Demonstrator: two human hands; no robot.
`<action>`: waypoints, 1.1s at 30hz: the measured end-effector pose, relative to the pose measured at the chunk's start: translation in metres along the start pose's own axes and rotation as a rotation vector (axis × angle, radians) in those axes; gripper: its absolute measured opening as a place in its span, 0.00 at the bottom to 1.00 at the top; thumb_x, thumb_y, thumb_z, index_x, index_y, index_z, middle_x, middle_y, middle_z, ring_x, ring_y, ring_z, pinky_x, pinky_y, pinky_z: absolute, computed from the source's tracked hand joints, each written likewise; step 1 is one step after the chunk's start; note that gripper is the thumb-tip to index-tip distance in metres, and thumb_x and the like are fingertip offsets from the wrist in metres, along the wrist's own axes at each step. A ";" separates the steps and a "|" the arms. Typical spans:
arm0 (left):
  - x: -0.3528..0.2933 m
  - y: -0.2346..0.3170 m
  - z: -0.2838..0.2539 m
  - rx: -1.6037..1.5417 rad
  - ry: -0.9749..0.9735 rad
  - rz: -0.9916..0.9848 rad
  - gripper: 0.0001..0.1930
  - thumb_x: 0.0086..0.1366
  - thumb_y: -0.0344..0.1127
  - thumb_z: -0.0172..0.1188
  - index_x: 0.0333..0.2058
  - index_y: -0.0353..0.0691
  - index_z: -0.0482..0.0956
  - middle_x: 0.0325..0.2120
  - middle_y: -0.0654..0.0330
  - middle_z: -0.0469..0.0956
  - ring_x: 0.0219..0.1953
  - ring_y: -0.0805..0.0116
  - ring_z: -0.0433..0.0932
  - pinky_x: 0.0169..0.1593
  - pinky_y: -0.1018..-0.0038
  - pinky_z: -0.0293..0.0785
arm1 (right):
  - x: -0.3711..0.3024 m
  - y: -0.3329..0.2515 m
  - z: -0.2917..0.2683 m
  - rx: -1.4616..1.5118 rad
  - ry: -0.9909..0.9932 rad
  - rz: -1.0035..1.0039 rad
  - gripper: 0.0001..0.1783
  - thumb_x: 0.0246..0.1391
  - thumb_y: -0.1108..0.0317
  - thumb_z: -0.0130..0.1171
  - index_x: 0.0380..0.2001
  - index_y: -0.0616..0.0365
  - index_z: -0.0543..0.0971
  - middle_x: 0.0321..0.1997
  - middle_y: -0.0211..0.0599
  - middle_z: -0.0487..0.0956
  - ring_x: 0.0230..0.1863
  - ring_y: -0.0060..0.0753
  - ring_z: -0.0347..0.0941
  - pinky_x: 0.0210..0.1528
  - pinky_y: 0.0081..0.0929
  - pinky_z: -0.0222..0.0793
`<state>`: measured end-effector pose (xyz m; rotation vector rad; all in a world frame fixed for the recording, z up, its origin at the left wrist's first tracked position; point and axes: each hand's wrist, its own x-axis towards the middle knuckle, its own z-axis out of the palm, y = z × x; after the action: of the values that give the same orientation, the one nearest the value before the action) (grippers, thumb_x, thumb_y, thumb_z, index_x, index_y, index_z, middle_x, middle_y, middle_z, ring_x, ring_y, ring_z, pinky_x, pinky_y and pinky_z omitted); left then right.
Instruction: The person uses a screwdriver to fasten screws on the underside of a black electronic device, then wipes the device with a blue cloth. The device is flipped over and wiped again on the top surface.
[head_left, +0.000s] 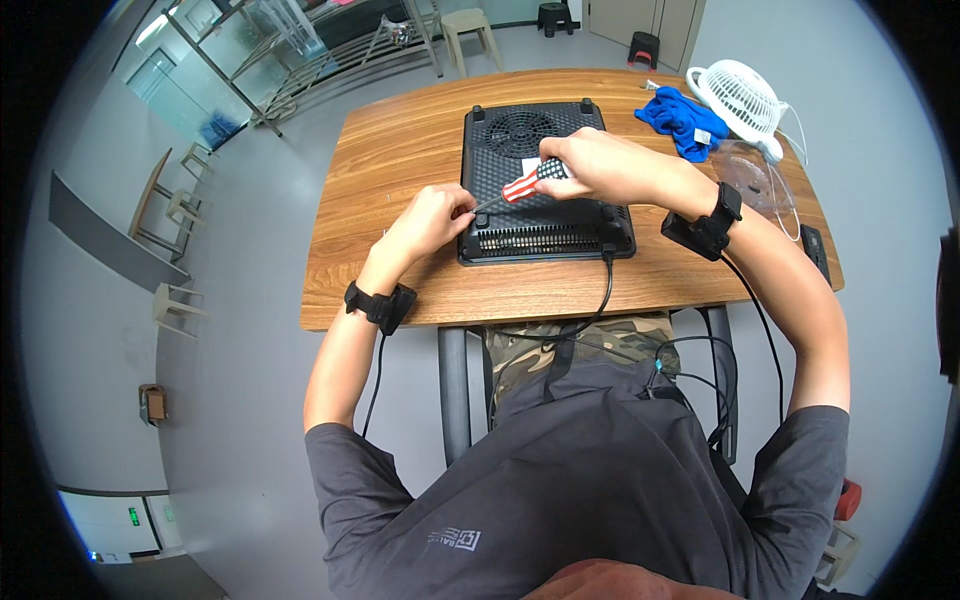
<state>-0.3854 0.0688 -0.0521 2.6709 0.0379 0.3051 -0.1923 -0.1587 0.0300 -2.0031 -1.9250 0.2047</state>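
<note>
A black, boxy appliance (490,165) with a round fan grille, short feet and a slotted vent lies underside up on the table; it resembles an induction cooker. My right hand (590,168) is wrapped round the handle of a screwdriver (521,188) with red and white stripes and a starred end. Its shaft slants down to the left, toward the appliance's near left corner. There my left hand (443,215) pinches at the screwdriver's tip, its fingers closed and touching the corner. Whatever sits between those fingertips is too small to make out.
The appliance's black cord (608,285) drops over the table's (400,290) near edge. At the far right lie a blue cloth (684,122), a white fan (738,100) and a clear plastic piece (750,175). A black object (815,252) rests by the right edge. Tiny pieces lie left of the appliance.
</note>
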 end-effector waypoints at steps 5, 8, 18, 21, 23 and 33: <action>-0.004 -0.007 0.002 -0.047 0.050 -0.007 0.09 0.62 0.28 0.66 0.39 0.29 0.84 0.33 0.46 0.84 0.34 0.55 0.85 0.41 0.65 0.81 | 0.003 -0.009 -0.007 0.002 -0.049 0.042 0.28 0.63 0.47 0.60 0.41 0.68 0.77 0.23 0.55 0.77 0.26 0.54 0.76 0.32 0.44 0.70; -0.006 -0.005 -0.002 -0.064 0.048 -0.030 0.09 0.62 0.29 0.67 0.39 0.30 0.84 0.31 0.47 0.85 0.33 0.56 0.85 0.40 0.66 0.81 | 0.005 -0.015 -0.014 -0.028 -0.045 0.019 0.28 0.63 0.46 0.60 0.43 0.66 0.76 0.25 0.54 0.78 0.29 0.53 0.76 0.33 0.45 0.70; -0.028 0.000 -0.012 -0.207 -0.089 -0.103 0.07 0.60 0.31 0.69 0.34 0.33 0.86 0.28 0.49 0.85 0.30 0.58 0.85 0.38 0.66 0.78 | 0.085 -0.066 -0.025 -0.106 -0.047 -0.342 0.22 0.61 0.54 0.65 0.39 0.65 0.74 0.30 0.55 0.82 0.34 0.56 0.81 0.36 0.45 0.74; -0.036 -0.002 -0.007 -0.207 -0.073 -0.100 0.07 0.60 0.31 0.69 0.32 0.32 0.85 0.27 0.49 0.85 0.31 0.56 0.84 0.39 0.66 0.78 | 0.100 -0.072 -0.014 -0.079 -0.127 -0.350 0.21 0.60 0.56 0.64 0.41 0.65 0.75 0.30 0.54 0.83 0.36 0.56 0.81 0.38 0.45 0.75; -0.036 -0.003 -0.004 -0.206 -0.059 -0.085 0.07 0.59 0.30 0.69 0.31 0.32 0.84 0.27 0.49 0.84 0.30 0.56 0.84 0.38 0.65 0.78 | 0.104 -0.072 -0.010 -0.096 -0.149 -0.337 0.20 0.60 0.56 0.64 0.41 0.65 0.75 0.30 0.54 0.83 0.36 0.56 0.81 0.39 0.45 0.75; -0.042 -0.014 0.007 -0.230 -0.049 -0.091 0.07 0.58 0.29 0.70 0.33 0.32 0.82 0.24 0.50 0.82 0.28 0.56 0.82 0.37 0.63 0.77 | 0.114 -0.083 -0.004 -0.152 -0.219 -0.344 0.21 0.61 0.55 0.63 0.42 0.65 0.76 0.32 0.53 0.84 0.37 0.54 0.82 0.39 0.44 0.76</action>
<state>-0.4247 0.0748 -0.0730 2.4389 0.1023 0.2015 -0.2610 -0.0454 0.0783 -1.7595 -2.4536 0.1995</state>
